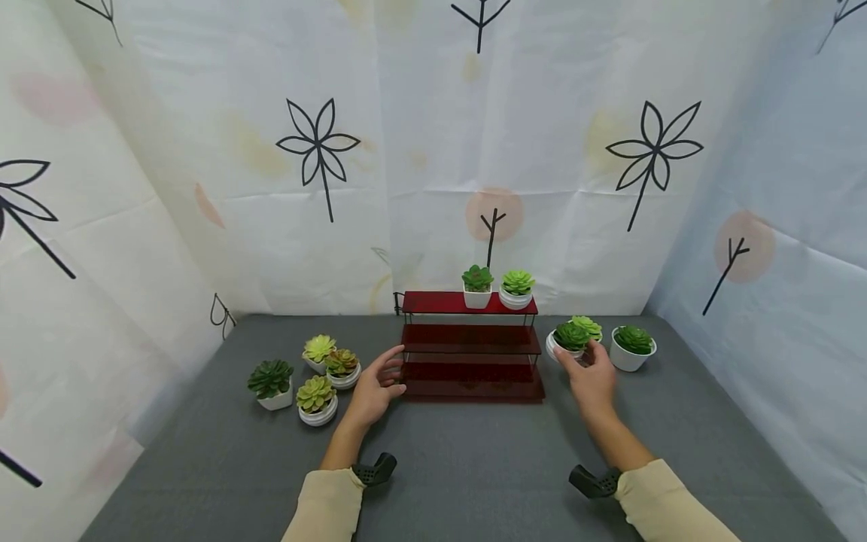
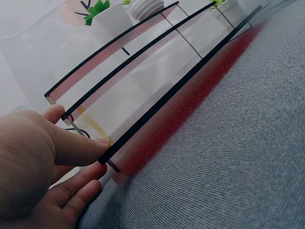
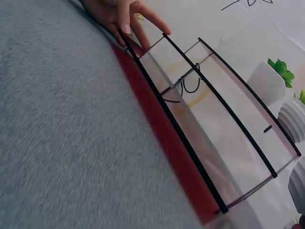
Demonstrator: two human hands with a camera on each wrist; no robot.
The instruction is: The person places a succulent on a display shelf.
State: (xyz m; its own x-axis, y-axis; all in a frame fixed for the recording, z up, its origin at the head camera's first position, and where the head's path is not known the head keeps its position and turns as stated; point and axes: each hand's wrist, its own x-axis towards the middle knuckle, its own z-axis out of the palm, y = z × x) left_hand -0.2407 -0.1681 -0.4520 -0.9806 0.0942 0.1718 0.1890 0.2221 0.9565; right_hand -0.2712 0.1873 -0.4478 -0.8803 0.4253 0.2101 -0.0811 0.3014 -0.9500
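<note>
A three-tiered red translucent display rack stands on the grey cloth. My left hand holds its left end, the thumb at the lowest shelf's corner in the left wrist view and the other fingers around the side posts. To the right of the rack, my right hand grips a dark green potted succulent between thumb and fingers; its white ribbed pot shows at the right wrist view's edge. On the top shelf sit a green succulent in a square pot and a bright green one in a ribbed pot.
Behind the right hand is a light green succulent, partly hidden; farther right stands another in a round white pot. Several potted succulents cluster at left, including a dark green one. A printed white curtain encloses the table.
</note>
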